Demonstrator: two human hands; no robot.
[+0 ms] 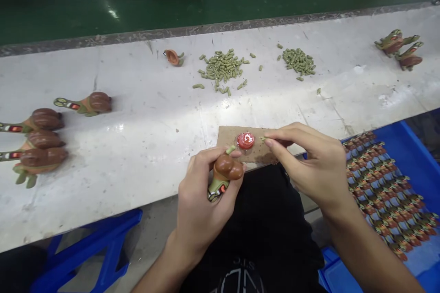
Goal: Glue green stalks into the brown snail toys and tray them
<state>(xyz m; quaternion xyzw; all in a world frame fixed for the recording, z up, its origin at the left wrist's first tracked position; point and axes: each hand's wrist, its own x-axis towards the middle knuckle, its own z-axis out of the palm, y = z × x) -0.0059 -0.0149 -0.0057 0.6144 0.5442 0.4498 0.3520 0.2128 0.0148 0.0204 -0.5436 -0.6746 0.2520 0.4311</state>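
Two hands, both gripping: the left hand (202, 187) clasps a figure (227, 168) near the red pot (245, 140), likely light, stiff, slick, best held round its body; the right hand (316, 162) pinches a tiny peg (262, 138) at one end, probably easily dropped.

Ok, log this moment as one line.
left hand: holds rounded brown-green figurine; right hand: pinches small green piece; between hands: round glossy red object on brown cardboard
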